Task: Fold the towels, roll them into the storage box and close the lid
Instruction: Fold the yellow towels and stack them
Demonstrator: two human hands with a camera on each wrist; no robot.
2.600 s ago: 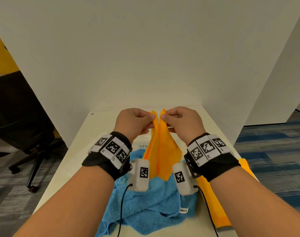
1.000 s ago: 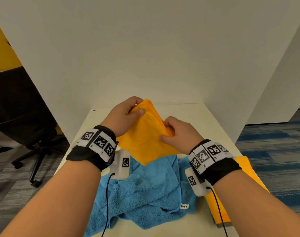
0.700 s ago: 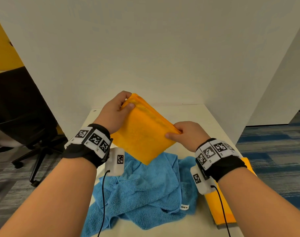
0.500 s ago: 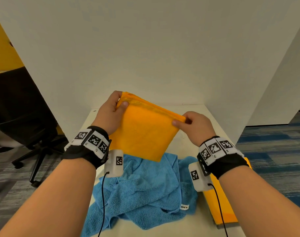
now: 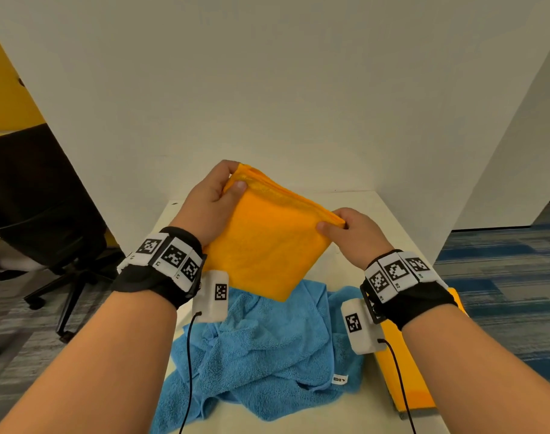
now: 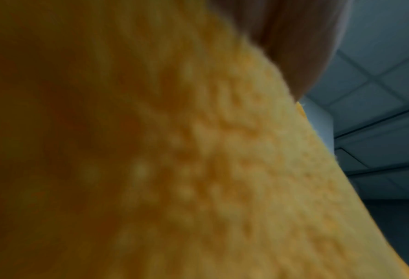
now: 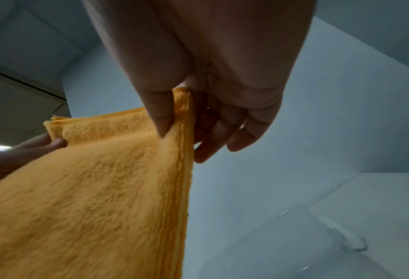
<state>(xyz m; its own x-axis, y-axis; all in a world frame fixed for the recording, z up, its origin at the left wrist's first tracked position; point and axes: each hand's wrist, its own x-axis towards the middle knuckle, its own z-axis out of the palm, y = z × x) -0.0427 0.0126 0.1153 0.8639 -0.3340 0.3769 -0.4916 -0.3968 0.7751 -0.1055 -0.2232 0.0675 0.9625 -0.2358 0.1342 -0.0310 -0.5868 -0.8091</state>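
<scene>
Head: blue towel (image 5: 267, 355) on table | right wrist: hands (image 7: 198, 90) pinch orange towel (image 7: 98, 188)

An office-like workspace: a small white rectangular table (image 5: 380, 211) stands boxed in by plain white partition panels (image 5: 267, 89) at centre frame. At left, a black swivel office chair (image 5: 42, 195) on a wheeled base sits on grey patterned carpet (image 5: 10, 324); blue-striped carpet tiles (image 5: 502, 277) run along the right edge. The wrist views show a gridded panel ceiling (image 6: 377, 85) overhead.
</scene>
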